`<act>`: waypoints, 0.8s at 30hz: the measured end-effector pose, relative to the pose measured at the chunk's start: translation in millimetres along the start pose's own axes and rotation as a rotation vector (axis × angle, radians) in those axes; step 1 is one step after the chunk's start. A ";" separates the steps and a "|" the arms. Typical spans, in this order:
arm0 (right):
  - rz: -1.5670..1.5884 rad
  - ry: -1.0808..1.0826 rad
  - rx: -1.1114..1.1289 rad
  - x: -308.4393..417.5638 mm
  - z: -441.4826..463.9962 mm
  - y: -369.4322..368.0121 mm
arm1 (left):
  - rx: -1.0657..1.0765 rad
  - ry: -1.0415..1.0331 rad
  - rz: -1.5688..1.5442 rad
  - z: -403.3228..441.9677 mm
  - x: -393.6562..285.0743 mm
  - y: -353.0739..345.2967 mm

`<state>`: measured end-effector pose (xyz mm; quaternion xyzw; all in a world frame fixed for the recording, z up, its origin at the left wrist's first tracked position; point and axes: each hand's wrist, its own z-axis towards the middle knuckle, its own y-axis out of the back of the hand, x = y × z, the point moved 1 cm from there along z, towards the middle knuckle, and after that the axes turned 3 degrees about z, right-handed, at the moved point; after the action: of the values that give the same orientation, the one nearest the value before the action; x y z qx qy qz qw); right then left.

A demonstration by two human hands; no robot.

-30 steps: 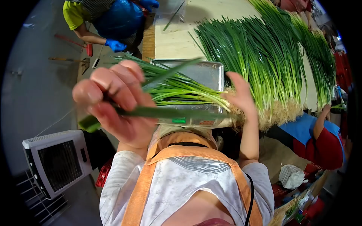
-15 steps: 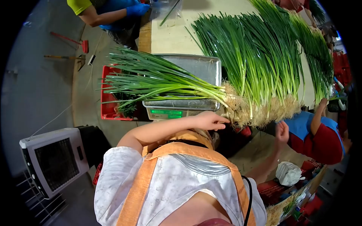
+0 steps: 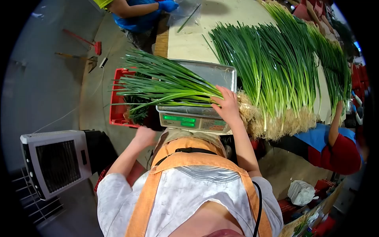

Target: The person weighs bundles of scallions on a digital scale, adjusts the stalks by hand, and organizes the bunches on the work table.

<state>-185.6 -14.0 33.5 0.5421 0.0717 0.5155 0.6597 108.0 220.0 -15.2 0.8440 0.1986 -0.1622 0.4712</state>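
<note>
A bunch of green onions (image 3: 173, 81) lies across the metal tray (image 3: 225, 74) of a digital scale (image 3: 205, 123) with green lit figures. Its leaves hang out to the left, its pale roots (image 3: 248, 108) to the right. My right hand (image 3: 227, 104) is on the stalks near the root end, fingers curved over them. Low at the scale's left, my left hand (image 3: 145, 137) is closed like a fist and slightly blurred; nothing shows in it. Right of the scale, a broad row of green onions (image 3: 272, 75) lies on the table, roots toward me.
A red crate (image 3: 117, 110) holding dark greens stands left of the scale. A person in blue gloves (image 3: 169, 6) is at the table's far left; another person's red sleeve (image 3: 343, 152) is at the right. A heater-like unit (image 3: 55, 164) stands lower left.
My right hand has come from beyond the row's root ends onto the bunch on the scale. My left hand has drawn away from the roots to the scale's left. The view has shifted slightly.
</note>
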 end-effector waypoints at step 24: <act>-0.309 -0.457 -0.231 -35.5 -128.1 96.8 | -0.758 -0.206 -0.084 15.2 -53.8 46.5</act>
<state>-343.9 29.7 42.0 0.5480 -0.0562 0.2785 0.7867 82.6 175.0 35.9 0.5807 0.2305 -0.1805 0.7596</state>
